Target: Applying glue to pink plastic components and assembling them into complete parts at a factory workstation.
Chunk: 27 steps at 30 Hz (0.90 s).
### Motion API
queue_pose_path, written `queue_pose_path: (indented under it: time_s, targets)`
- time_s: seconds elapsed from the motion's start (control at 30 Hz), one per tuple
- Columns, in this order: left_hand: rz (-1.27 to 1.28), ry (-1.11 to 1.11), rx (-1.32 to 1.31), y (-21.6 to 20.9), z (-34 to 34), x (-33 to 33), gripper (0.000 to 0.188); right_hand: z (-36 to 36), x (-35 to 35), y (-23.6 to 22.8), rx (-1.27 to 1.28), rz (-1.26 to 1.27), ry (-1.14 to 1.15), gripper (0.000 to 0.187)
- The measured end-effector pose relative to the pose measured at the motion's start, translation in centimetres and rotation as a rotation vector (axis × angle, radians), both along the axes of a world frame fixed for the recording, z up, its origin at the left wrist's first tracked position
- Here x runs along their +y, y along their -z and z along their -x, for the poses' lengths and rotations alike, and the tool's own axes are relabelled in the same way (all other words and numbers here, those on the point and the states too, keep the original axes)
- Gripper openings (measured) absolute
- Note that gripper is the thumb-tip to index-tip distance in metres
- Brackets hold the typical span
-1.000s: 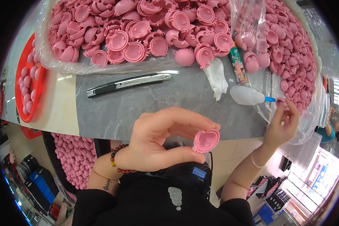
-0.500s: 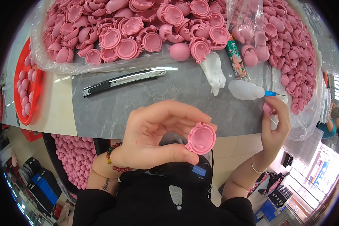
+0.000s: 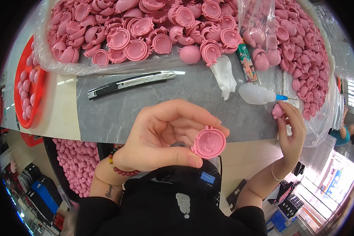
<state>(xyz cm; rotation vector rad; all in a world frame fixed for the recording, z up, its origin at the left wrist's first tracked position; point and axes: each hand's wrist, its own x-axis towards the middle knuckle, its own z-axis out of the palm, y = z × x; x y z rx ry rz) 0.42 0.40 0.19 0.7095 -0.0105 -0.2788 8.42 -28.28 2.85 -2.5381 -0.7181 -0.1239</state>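
Observation:
Between the thumb and fingers of my left hand (image 3: 157,137) is a round pink plastic half-shell (image 3: 210,143), its hollow side facing up at me. Off to the right, my right hand (image 3: 294,131) pinches a small pink plastic piece (image 3: 277,111) by its edge, thumb and forefinger bent round it. Just beyond that hand lies a whitish squeeze bottle (image 3: 256,94) with a blue needle tip. Whether the right fingers touch the bottle's needle is unclear, though they appear apart from it.
Heaps of pink half-shells (image 3: 145,27) and more pink parts (image 3: 299,55) lie in plastic at the back. A utility knife (image 3: 131,83), crumpled white tissue (image 3: 224,76) and green box (image 3: 246,63) rest on the grey table. Left are a red basket (image 3: 18,102) and a bin of pink balls (image 3: 76,167).
My right hand has shifted slightly, and the small pink piece shows more fully beside its fingertips. The left hand still holds the half-shell in nearly the same place.

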Motion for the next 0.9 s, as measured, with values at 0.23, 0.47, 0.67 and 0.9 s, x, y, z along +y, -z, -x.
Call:
queue_pose_path:
  time_s: [0.23, 0.47, 0.67, 0.9]
  targets:
    - [-0.038, 0.003, -0.079, 0.4, 0.1, 0.0, 0.053, 0.6, 1.4, -0.2, 0.012, 0.046, 0.171, 0.037]
    - [-0.058, 0.004, -0.089, 0.3, -0.1, 0.2, 0.051, 0.1, 1.4, 0.0, -0.073, 0.015, 0.061, 0.034]
    - [-0.049, 0.022, 0.059, -0.4, -0.2, -0.5, 0.048, 1.9, 2.2, -0.1, -0.221, -0.113, 0.214, 0.023]
    - [-0.046, -0.017, 0.070, -0.3, -0.1, -0.2, 0.049, 1.8, 4.8, 2.0, -0.285, -0.122, 0.255, 0.022]
